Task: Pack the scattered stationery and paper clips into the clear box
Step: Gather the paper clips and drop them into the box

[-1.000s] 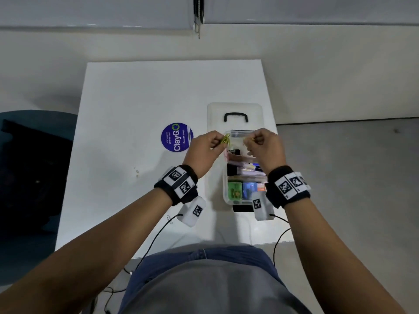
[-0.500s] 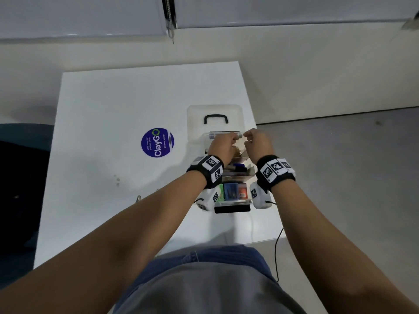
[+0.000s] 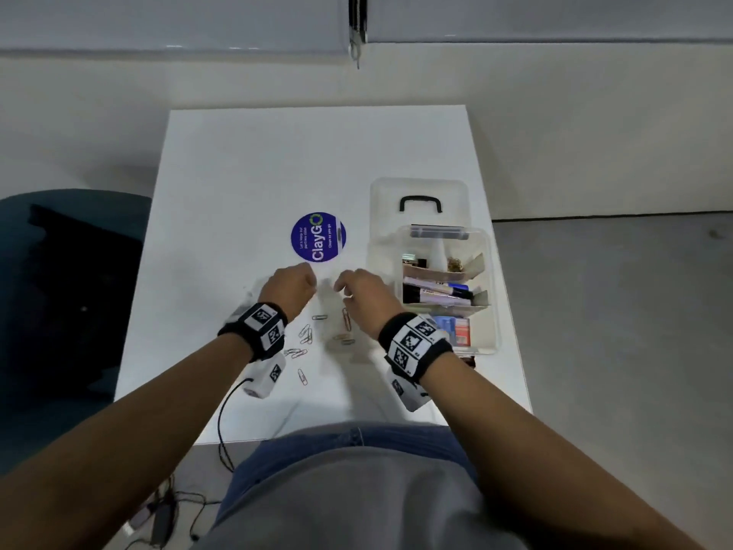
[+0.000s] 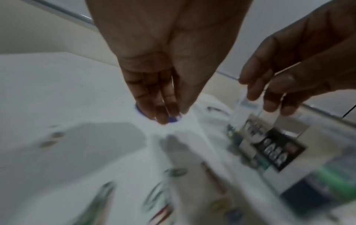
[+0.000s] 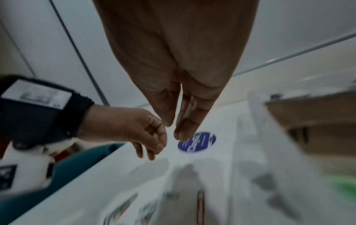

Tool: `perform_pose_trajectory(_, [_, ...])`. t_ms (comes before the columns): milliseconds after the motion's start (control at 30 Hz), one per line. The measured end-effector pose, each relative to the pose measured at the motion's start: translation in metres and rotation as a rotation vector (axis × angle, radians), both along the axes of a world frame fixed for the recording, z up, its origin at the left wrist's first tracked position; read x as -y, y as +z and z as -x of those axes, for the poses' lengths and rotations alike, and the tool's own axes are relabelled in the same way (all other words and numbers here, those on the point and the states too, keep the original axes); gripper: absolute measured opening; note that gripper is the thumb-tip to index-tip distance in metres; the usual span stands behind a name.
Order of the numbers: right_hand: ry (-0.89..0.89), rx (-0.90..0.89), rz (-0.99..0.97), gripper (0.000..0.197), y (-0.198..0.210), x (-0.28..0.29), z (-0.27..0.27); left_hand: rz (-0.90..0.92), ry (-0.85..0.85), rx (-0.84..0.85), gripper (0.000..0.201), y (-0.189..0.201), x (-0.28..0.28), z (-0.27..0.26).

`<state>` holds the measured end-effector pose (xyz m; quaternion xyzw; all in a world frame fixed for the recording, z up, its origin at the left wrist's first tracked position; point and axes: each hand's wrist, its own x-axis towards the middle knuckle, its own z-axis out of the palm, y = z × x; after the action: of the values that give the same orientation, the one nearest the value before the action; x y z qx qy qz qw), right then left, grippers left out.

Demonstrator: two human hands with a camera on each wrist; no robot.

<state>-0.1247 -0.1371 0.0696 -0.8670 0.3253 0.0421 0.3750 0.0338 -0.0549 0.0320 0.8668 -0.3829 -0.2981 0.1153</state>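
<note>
The clear box (image 3: 492,295) stands open at the table's right side, holding markers (image 3: 436,293), binder clips and coloured pads. Several paper clips (image 3: 305,335) lie scattered on the white table (image 3: 238,184) just left of the box, among them a red clip (image 3: 346,317). My left hand (image 3: 311,285) hovers over the table beyond the clips, its fingers (image 4: 167,112) relaxed and holding nothing. Close to its right, my right hand (image 3: 341,287) also hangs empty, with its fingers (image 5: 185,129) pointing down. The wrist views are blurred.
The box's clear lid (image 3: 420,192) with a black handle lies behind the box. A round purple ClayGo sticker (image 3: 318,242) sits on the table beyond my hands. A teal chair (image 3: 59,271) stands to the left, and cables lie on the floor near me.
Both hands have left the box and moved left over the scattered paper clips. The yellow-green clips pinched in my left hand a second ago are gone from it.
</note>
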Motion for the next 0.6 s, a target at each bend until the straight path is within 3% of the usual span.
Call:
perform_pose_trajectory(100, [0.098,-0.265,-0.017,0.044,-0.035,-0.027,-0.007,-0.333,-0.107,0.031,0.025,-0.026,-0.058,-0.020])
perform_pose_trajectory(167, [0.082,-0.396,0.025,0.057,-0.060,-0.036,-0.005,-0.411,-0.090,0.034,0.046,-0.039,-0.089,-0.026])
perform_pose_trajectory(333, [0.093,-0.429,0.153,0.069,-0.098,-0.043,0.002,-0.250,-0.048,-0.020,0.080,-0.055,-0.111,-0.015])
perform_pose_trajectory(467, [0.224,-0.348,0.202,0.060,-0.105,-0.053,0.007,-0.136,-0.249,-0.113,0.091,-0.062,-0.109,0.003])
perform_pose_trajectory(600, [0.270,-0.300,0.171,0.049,-0.104,-0.052,0.011,-0.106,-0.388,-0.047,0.095,-0.071,-0.111,0.018])
